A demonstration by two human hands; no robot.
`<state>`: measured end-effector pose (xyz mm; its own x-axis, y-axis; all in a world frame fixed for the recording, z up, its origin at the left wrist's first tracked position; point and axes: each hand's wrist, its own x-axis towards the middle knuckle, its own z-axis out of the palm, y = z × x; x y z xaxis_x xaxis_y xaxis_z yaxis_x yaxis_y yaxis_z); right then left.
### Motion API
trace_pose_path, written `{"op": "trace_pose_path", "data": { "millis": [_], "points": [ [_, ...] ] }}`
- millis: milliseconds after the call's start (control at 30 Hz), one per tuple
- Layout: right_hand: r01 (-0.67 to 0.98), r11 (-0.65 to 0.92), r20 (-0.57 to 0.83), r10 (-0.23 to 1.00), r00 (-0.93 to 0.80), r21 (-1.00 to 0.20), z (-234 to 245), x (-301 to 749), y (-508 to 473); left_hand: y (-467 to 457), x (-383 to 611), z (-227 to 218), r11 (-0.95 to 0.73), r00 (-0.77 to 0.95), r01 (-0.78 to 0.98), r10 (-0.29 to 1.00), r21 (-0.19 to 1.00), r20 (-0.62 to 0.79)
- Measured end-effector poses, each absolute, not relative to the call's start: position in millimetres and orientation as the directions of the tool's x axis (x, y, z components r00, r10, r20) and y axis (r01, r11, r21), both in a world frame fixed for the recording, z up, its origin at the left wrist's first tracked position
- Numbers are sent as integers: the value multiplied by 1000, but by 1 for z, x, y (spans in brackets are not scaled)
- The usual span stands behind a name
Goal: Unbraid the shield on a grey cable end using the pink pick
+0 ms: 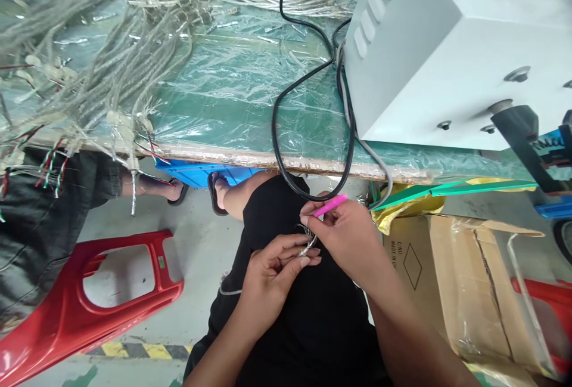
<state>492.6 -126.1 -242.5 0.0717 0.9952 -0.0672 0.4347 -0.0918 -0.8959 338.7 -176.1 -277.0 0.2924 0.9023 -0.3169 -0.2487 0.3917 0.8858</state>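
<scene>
Over my lap, my left hand (279, 265) pinches a braided cable (306, 250) between thumb and fingers, near its frayed end. Just above and to the right, my right hand (342, 232) is closed on a pink-handled tool (330, 205), whose working tip is hidden by the fingers. Its fingertips are close to the loose strands at the cable end. On the table's left side lie bundles of similar clear-sheathed cables (129, 59), with red, green, white and black wire ends hanging over the edge.
A white machine (429, 65) stands on the film-covered table (223, 95). A black power cord (276, 118) loops over the table edge near my right hand. To the right is a cardboard box (415, 268); to the left, a red plastic stool (67, 297) and another person's leg (147, 185).
</scene>
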Motion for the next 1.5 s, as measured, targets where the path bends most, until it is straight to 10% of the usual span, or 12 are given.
{"op": "trace_pose_path", "data": {
  "millis": [467, 1067, 1500],
  "points": [
    [162, 88, 149, 899, 412, -983, -265, 495, -175, -176, 334, -286, 347, 327, -339, 915, 874, -236],
    [44, -191, -195, 971, -136, -981, -263, 503, -159, -171, 328, -289, 403, 388, -400, 888, 823, -246],
    [140, -99, -110, 991, -77, -985, -262, 494, -162, -169, 332, -288, 400, 331, -528, 909, 749, -252]
  ]
}}
